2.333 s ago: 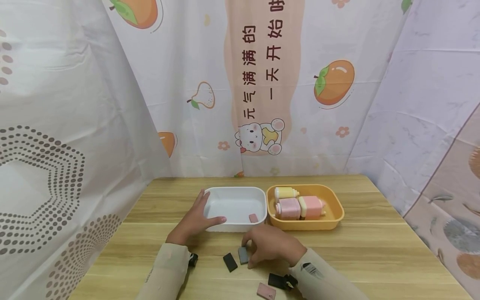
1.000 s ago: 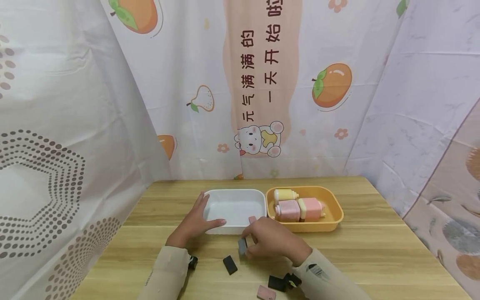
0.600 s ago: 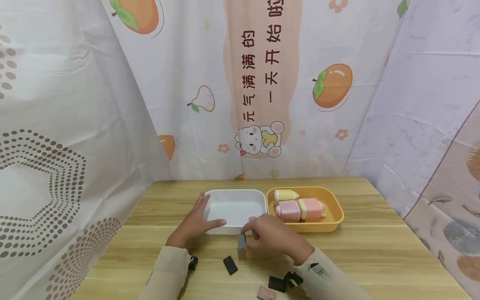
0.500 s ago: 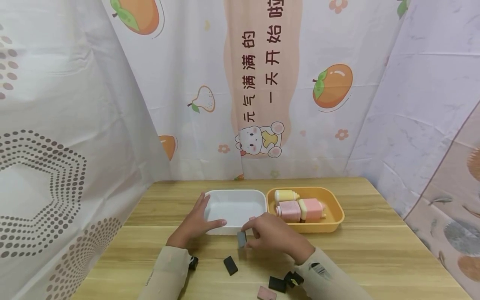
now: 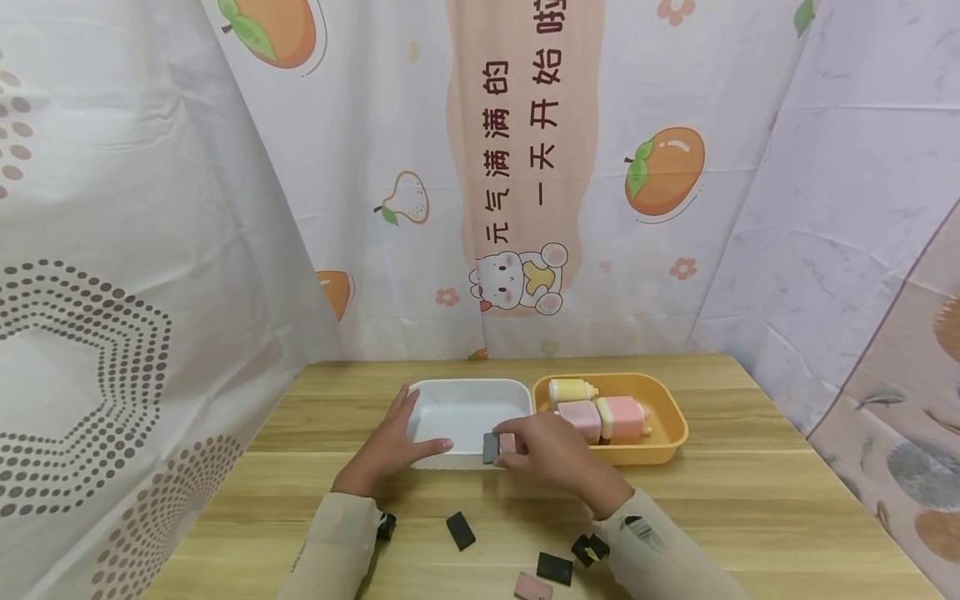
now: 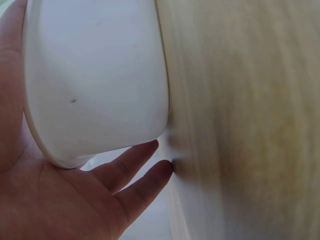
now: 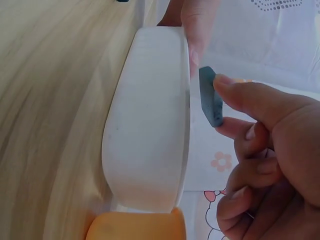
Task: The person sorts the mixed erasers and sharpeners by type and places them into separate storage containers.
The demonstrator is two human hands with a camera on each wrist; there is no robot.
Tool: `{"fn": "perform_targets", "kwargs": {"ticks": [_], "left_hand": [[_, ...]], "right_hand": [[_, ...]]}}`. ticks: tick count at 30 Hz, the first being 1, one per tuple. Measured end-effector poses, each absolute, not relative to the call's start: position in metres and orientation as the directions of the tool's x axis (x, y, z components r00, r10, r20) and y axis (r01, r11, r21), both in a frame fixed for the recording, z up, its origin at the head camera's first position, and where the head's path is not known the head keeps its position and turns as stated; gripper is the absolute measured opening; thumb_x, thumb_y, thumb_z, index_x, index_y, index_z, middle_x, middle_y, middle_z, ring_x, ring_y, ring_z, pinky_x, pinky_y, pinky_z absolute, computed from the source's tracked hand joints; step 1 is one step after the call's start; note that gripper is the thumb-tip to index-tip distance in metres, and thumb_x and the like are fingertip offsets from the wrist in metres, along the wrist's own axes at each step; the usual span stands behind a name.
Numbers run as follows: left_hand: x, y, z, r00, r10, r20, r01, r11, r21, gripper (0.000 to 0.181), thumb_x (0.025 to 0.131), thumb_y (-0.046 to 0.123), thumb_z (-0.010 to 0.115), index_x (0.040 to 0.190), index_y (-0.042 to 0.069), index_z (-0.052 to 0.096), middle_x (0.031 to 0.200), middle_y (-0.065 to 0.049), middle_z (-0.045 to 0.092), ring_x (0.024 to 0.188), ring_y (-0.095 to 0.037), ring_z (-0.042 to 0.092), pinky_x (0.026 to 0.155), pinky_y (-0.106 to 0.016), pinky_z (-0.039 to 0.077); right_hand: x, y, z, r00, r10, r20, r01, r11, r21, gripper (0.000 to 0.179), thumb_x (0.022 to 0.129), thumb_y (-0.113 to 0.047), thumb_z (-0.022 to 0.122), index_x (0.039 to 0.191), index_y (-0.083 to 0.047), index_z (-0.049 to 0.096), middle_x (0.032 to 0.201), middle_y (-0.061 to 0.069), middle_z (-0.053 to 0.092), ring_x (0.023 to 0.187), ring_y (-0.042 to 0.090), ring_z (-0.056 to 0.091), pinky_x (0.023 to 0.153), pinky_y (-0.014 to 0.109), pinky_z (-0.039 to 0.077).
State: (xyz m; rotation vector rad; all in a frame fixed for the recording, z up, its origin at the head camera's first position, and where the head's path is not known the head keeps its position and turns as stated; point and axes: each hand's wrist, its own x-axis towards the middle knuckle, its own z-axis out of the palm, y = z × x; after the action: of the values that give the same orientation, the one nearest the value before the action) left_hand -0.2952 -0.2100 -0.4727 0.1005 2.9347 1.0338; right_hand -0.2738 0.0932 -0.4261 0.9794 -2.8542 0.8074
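My right hand (image 5: 555,450) pinches a small grey rectangular block (image 5: 491,447) between thumb and fingertip, over the front right rim of a white tray (image 5: 450,461). From the right wrist, the grey block (image 7: 210,96) shows bevelled edges and stands apart from the tray wall. Just beside it, a pink block (image 5: 507,442) lies in the tray, partly covered by my right fingers. My left hand (image 5: 390,446) rests at the tray's left end, thumb along the front rim and fingers stretched toward the back corner. In the left wrist view, two fingers (image 6: 135,182) extend beneath the rim.
An orange tray (image 5: 637,455) stands against the white one's right side. It holds a yellow bottle (image 5: 572,389) and two pink ones. Nearer on the wooden table lie two black blocks (image 5: 461,531) and a pink block (image 5: 533,586). A patterned curtain (image 5: 405,275) hangs behind.
The right hand has taken the grey block off the table and carried it forward and up to the white tray's rim. The left hand has stayed at the tray's left end.
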Motion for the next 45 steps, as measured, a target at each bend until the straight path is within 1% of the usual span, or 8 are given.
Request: {"fn": "perform_targets", "kwargs": {"ticks": [4,9,13,17,25,33,37,45], "left_hand": [[-0.295,-0.21,-0.472,-0.997,0.075,-0.003,0.057,0.776,0.628,0.125,0.075,0.073,0.079,0.168,0.019,0.015,0.176,-0.008,-0.003,0.159,-0.043,0.014,0.117,-0.072,0.027],[-0.295,-0.209,-0.473,-0.997,0.082,-0.004,0.061,0.776,0.628,0.126,0.074,0.074,0.079,0.168,0.019,0.015,0.176,-0.007,-0.003,0.16,-0.041,0.013,0.118,-0.071,0.027],[-0.295,-0.209,-0.472,-0.997,0.078,-0.005,0.057,0.776,0.629,0.123,0.076,0.07,0.08,0.168,0.019,0.015,0.176,-0.007,-0.003,0.16,-0.041,0.012,0.119,-0.071,0.026],[-0.295,-0.208,-0.472,-0.998,0.067,-0.009,0.046,0.775,0.63,0.121,0.078,0.067,0.08,0.168,0.02,0.014,0.176,-0.007,-0.004,0.16,-0.041,0.012,0.119,-0.071,0.024],[-0.295,-0.209,-0.472,-0.998,0.06,-0.013,0.039,0.777,0.629,0.12,0.078,0.069,0.08,0.168,0.021,0.015,0.176,-0.005,-0.004,0.16,-0.042,0.012,0.118,-0.072,0.024],[-0.293,-0.21,-0.472,-0.996,0.084,-0.003,0.063,0.77,0.635,0.125,0.076,0.071,0.08,0.168,0.018,0.013,0.176,-0.007,-0.004,0.16,-0.04,0.012,0.12,-0.069,0.025],[-0.292,-0.209,-0.47,-0.996,0.089,-0.001,0.068,0.769,0.635,0.126,0.076,0.07,0.08,0.168,0.017,0.013,0.176,-0.008,-0.004,0.16,-0.041,0.012,0.12,-0.069,0.026],[-0.292,-0.209,-0.47,-0.996,0.084,-0.002,0.063,0.762,0.644,0.122,0.078,0.066,0.081,0.168,0.017,0.014,0.176,-0.008,-0.004,0.16,-0.041,0.012,0.119,-0.07,0.025]], "right_hand": [[-0.276,0.095,-0.427,-0.829,-0.526,0.19,-0.546,0.688,-0.478,0.042,0.089,-0.043,0.081,0.125,-0.022,0.076,0.06,-0.01,0.053,0.054,0.007,0.05,0.048,0.023,0.039],[-0.281,0.097,-0.43,-0.858,-0.475,0.194,-0.506,0.723,-0.47,0.044,0.088,-0.045,0.081,0.126,-0.022,0.076,0.063,-0.01,0.055,0.055,0.007,0.05,0.049,0.024,0.041],[-0.284,0.098,-0.432,-0.871,-0.451,0.196,-0.487,0.731,-0.478,0.043,0.088,-0.044,0.082,0.125,-0.022,0.076,0.065,-0.01,0.056,0.057,0.008,0.051,0.05,0.024,0.043],[-0.287,0.099,-0.433,-0.874,-0.444,0.196,-0.48,0.731,-0.485,0.043,0.088,-0.043,0.082,0.125,-0.022,0.076,0.065,-0.009,0.057,0.057,0.008,0.052,0.05,0.025,0.044],[-0.288,0.098,-0.434,-0.877,-0.436,0.203,-0.478,0.743,-0.469,0.044,0.088,-0.044,0.082,0.125,-0.022,0.076,0.066,-0.01,0.057,0.057,0.008,0.051,0.05,0.025,0.043],[-0.287,0.099,-0.436,-0.873,-0.427,0.235,-0.487,0.751,-0.447,0.043,0.087,-0.043,0.083,0.122,-0.019,0.077,0.065,-0.01,0.055,0.056,0.007,0.049,0.049,0.024,0.04],[-0.287,0.099,-0.436,-0.872,-0.43,0.232,-0.488,0.751,-0.445,0.042,0.087,-0.042,0.083,0.122,-0.018,0.077,0.064,-0.01,0.055,0.056,0.007,0.049,0.049,0.024,0.04],[-0.288,0.099,-0.436,-0.872,-0.431,0.232,-0.489,0.749,-0.447,0.042,0.087,-0.041,0.083,0.123,-0.019,0.077,0.063,-0.011,0.055,0.055,0.008,0.05,0.049,0.024,0.041]]}}
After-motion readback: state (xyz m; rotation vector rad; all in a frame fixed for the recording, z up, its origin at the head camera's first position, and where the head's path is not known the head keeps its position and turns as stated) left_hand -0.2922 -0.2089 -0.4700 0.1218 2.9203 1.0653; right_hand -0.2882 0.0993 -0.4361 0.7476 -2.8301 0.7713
